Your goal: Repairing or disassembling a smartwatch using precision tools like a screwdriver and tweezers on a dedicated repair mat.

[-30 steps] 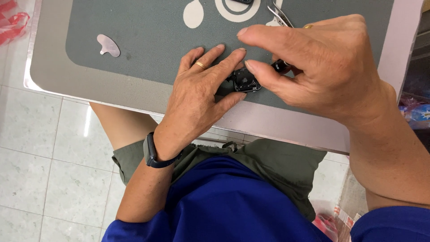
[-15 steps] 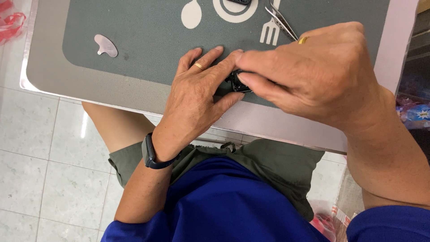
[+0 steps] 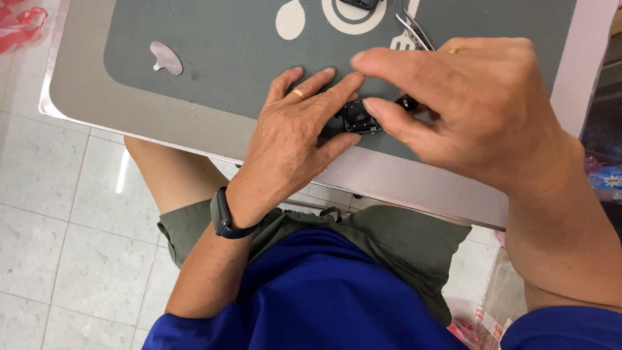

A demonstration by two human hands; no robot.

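A person sat at a desk (image 3: 78, 97), seen from above by a camera worn on the head. A grey mat (image 3: 220, 39) with white printed shapes covered most of the desk top.

The left hand (image 3: 291, 139) lay palm down on the mat near the front edge of the desk. Its fingers (image 3: 324, 91) stretched toward the right, and the thumb and fingertips pinned a small black part (image 3: 356, 118) against the mat. Its grip was closed lightly on that part, holding it from the left side. A gold ring (image 3: 299, 93) sat on one finger and a dark band (image 3: 222, 214) circled the wrist.

The right hand (image 3: 479, 110) hovered over the same small black part from the right. Its thumb and forefinger were spread apart, the thumb tip just touching or almost touching the part; I could not tell which. This grip was released and held nothing. Another ring (image 3: 455, 50) showed on this hand. A second tiny black piece (image 3: 406, 102) lay on the mat just beside the part, partly hidden under the right hand.

Metal tweezers (image 3: 414, 29) rested on the mat beyond the right hand. A small pale flat tab (image 3: 166, 58) lay well apart to the left. The person wore a blue shirt (image 3: 324, 298) and olive shorts (image 3: 402, 246), above a pale tiled floor (image 3: 58, 214).
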